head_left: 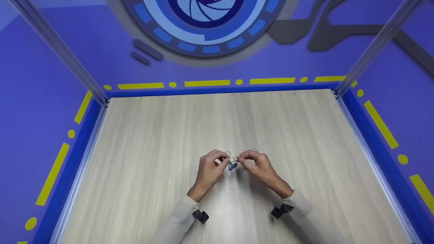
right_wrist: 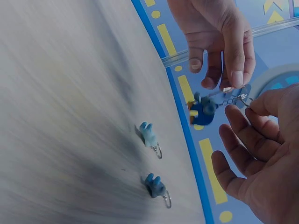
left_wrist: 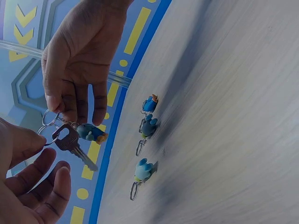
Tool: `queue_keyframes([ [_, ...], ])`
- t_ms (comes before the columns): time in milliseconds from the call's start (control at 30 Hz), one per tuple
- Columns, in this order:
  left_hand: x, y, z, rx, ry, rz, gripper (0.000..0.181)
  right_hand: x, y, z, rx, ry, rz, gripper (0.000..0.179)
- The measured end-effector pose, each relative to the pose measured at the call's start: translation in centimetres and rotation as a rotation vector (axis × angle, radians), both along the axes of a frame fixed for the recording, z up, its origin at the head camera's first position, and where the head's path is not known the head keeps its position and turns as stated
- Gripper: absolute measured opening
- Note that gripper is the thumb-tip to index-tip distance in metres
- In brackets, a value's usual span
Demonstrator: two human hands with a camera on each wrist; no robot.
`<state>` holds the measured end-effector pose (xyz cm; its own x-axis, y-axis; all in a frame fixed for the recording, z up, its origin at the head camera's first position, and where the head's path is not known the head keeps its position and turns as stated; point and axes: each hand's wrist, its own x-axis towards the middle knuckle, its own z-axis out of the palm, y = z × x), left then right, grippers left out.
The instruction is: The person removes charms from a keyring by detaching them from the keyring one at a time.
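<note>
Near the middle of the table both hands meet at a small blue figurine keychain. My left hand pinches a metal ring that passes by the head of a silver key, seen in the left wrist view. My right hand pinches the keychain's split ring between thumb and finger. From a short chain the blue figurine with orange parts hangs beside the key. The rings touch or overlap; whether they are linked I cannot tell.
On the wooden table several more figurine keychains lie in a row: a light blue one, a dark blue one and a blue-orange one. Blue panels with yellow marks wall the table at back and sides.
</note>
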<state>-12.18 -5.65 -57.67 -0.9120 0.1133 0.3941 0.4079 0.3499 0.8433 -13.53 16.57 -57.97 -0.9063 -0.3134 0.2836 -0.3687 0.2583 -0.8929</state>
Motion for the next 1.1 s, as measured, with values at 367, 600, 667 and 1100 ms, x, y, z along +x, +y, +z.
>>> queue_keyframes([
  [367, 0.15, 0.13, -0.33, 0.074, -0.033, -0.001, 0.009, 0.20, 0.30, -0.49, -0.034, -0.005, 0.022, 0.009],
  [600, 0.09, -0.03, -0.51, 0.091, -0.056, -0.031, 0.004, 0.01, 0.30, -0.40, -0.086, 0.007, 0.042, 0.010],
  [667, 0.11, -0.10, -0.49, 0.090, -0.059, -0.034, 0.006, -0.02, 0.30, -0.32, -0.090, 0.002, 0.044, 0.010],
  [1100, 0.09, -0.25, -0.59, 0.055, -0.145, -0.059, 0.008, 0.02, 0.40, 0.17, -0.085, -0.027, 0.062, 0.006],
])
